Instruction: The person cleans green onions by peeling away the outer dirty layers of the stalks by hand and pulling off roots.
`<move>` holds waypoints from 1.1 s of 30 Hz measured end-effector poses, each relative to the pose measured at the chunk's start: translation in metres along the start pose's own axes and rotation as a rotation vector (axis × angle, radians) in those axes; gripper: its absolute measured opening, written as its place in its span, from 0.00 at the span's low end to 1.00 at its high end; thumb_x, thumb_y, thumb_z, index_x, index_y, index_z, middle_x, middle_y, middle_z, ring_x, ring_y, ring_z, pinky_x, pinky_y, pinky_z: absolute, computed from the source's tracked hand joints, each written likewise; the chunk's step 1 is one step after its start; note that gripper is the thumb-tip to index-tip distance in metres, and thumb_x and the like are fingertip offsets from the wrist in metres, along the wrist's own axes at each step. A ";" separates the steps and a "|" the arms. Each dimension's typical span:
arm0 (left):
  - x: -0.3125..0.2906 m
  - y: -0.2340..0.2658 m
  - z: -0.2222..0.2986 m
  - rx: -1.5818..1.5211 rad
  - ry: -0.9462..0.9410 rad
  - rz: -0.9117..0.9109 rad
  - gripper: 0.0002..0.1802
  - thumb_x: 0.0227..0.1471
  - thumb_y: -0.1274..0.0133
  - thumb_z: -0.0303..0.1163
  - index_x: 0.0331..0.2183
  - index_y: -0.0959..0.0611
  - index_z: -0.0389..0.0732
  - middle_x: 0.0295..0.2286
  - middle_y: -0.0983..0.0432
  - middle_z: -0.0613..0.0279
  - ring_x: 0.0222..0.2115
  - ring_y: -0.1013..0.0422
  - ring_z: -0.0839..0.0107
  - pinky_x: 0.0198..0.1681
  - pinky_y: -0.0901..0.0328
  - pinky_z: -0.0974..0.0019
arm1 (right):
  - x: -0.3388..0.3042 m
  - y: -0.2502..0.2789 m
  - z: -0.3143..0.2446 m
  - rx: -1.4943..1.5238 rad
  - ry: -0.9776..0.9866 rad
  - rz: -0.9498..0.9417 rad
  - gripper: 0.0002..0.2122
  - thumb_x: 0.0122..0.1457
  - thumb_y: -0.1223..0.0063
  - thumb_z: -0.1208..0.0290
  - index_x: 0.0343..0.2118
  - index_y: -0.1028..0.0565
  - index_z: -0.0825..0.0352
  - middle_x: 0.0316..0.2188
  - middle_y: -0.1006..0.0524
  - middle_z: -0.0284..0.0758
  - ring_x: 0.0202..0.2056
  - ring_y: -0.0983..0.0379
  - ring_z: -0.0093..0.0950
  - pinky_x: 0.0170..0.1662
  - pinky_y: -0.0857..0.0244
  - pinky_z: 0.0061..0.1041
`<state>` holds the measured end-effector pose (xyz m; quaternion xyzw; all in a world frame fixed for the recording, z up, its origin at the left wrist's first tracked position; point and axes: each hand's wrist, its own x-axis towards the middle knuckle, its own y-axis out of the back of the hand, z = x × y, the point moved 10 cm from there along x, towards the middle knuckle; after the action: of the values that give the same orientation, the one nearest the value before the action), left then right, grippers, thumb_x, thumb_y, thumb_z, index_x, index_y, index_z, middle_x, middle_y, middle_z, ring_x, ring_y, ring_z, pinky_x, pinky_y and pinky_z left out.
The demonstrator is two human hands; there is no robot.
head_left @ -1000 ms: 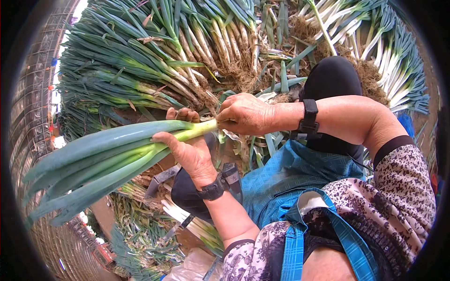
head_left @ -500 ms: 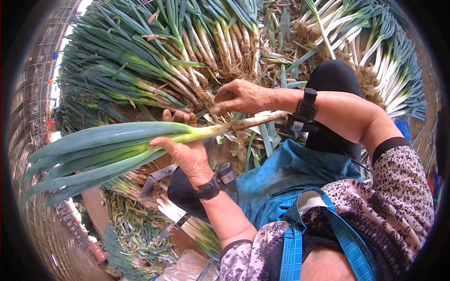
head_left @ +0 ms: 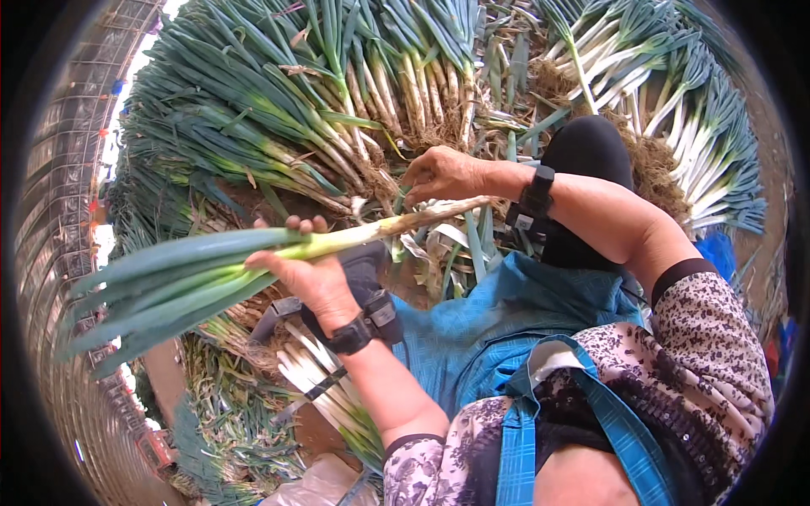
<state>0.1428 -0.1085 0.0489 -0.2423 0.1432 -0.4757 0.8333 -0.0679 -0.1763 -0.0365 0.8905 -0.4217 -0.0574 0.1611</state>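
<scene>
A large green onion [head_left: 359, 239] lies across the middle, its broad green leaves to the left and its soil-stained pale stalk to the right. My left hand [head_left: 308, 282] is wrapped round it where leaves meet stalk, thumb on the near side and fingertips showing beyond. Just above the stalk, apart from it, is my right hand [head_left: 447, 174]. Its fingers are curled inward; whether a scrap is pinched in them is hard to make out. The root end is close to my right wrist.
A big heap of unpeeled green onions [head_left: 245, 118] fills the far left. Cleaner white-stalked ones [head_left: 675, 126] lie in rows at the far right. Peeled scraps [head_left: 506, 76] litter the ground between. Near my left knee is a bundle of white stalks [head_left: 316, 371]. Curved mesh [head_left: 72, 211] borders the left.
My left hand and the green onion have shifted slightly, the leaf end swinging nearer and the stalk tilting up to the right. My right hand has moved a little rightward, fingers curling more.
</scene>
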 end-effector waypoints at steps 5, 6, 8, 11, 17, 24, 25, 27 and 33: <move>-0.011 0.010 0.010 -0.004 -0.088 0.119 0.37 0.46 0.55 0.68 0.46 0.32 0.48 0.27 0.31 0.59 0.27 0.34 0.70 0.34 0.34 0.63 | -0.042 -0.026 -0.048 -0.366 0.113 0.218 0.22 0.51 0.39 0.58 0.44 0.27 0.67 0.38 0.26 0.42 0.40 0.27 0.42 0.41 0.30 0.36; -0.017 0.004 0.006 -0.009 -0.100 0.140 0.37 0.47 0.55 0.68 0.46 0.33 0.48 0.27 0.32 0.59 0.26 0.34 0.70 0.33 0.35 0.64 | -0.048 -0.029 -0.063 -0.400 0.259 0.294 0.18 0.52 0.41 0.62 0.41 0.27 0.68 0.35 0.27 0.42 0.37 0.27 0.42 0.38 0.30 0.37; -0.028 -0.010 0.001 -0.020 -0.088 0.172 0.36 0.49 0.56 0.66 0.46 0.33 0.46 0.27 0.33 0.60 0.26 0.35 0.71 0.33 0.36 0.66 | -0.045 -0.037 -0.066 -0.499 0.302 0.301 0.14 0.52 0.43 0.65 0.38 0.28 0.68 0.31 0.30 0.41 0.34 0.28 0.40 0.35 0.32 0.37; -0.040 -0.019 0.002 -0.007 -0.107 0.180 0.35 0.50 0.55 0.65 0.47 0.34 0.46 0.26 0.34 0.62 0.26 0.37 0.72 0.34 0.37 0.66 | -0.049 -0.041 -0.070 -0.614 0.413 0.282 0.11 0.50 0.48 0.70 0.35 0.29 0.70 0.28 0.33 0.40 0.30 0.30 0.38 0.32 0.34 0.35; -0.049 -0.027 0.009 -0.020 -0.149 0.171 0.40 0.49 0.55 0.67 0.51 0.36 0.45 0.24 0.35 0.63 0.23 0.38 0.74 0.29 0.38 0.70 | -0.051 -0.039 -0.080 -0.619 0.446 0.288 0.07 0.46 0.47 0.72 0.26 0.29 0.69 0.26 0.33 0.40 0.29 0.29 0.38 0.31 0.34 0.36; -0.058 -0.025 0.034 -0.055 -0.242 0.170 0.39 0.47 0.54 0.68 0.47 0.35 0.45 0.23 0.34 0.63 0.21 0.37 0.74 0.27 0.38 0.70 | -0.053 0.020 0.042 0.253 -0.442 0.620 0.10 0.50 0.48 0.71 0.18 0.22 0.72 0.18 0.24 0.50 0.23 0.23 0.39 0.31 0.29 0.34; -0.058 -0.021 0.043 -0.061 -0.260 0.156 0.37 0.47 0.54 0.68 0.44 0.34 0.46 0.22 0.34 0.63 0.21 0.37 0.74 0.27 0.38 0.70 | -0.056 0.031 0.055 0.090 -0.478 0.636 0.09 0.49 0.48 0.71 0.19 0.22 0.72 0.17 0.25 0.49 0.22 0.24 0.39 0.30 0.29 0.35; -0.062 -0.020 0.066 -0.075 -0.305 0.125 0.35 0.47 0.53 0.68 0.41 0.32 0.46 0.22 0.34 0.63 0.22 0.36 0.73 0.26 0.39 0.70 | -0.067 0.061 0.106 -0.210 -0.535 0.679 0.09 0.47 0.47 0.70 0.21 0.22 0.73 0.20 0.24 0.50 0.25 0.23 0.41 0.33 0.29 0.36; -0.072 0.048 0.174 -0.031 -0.462 0.131 0.41 0.44 0.59 0.74 0.32 0.30 0.38 0.22 0.37 0.64 0.20 0.41 0.73 0.27 0.41 0.70 | -0.132 0.105 0.135 -0.308 -0.545 0.800 0.09 0.48 0.50 0.72 0.29 0.20 0.70 0.31 0.22 0.50 0.37 0.24 0.47 0.40 0.30 0.41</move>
<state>0.2229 0.0208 0.1699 -0.3478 -0.0287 -0.3504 0.8691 -0.2612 -0.1695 -0.1330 0.5776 -0.7432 -0.2829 0.1841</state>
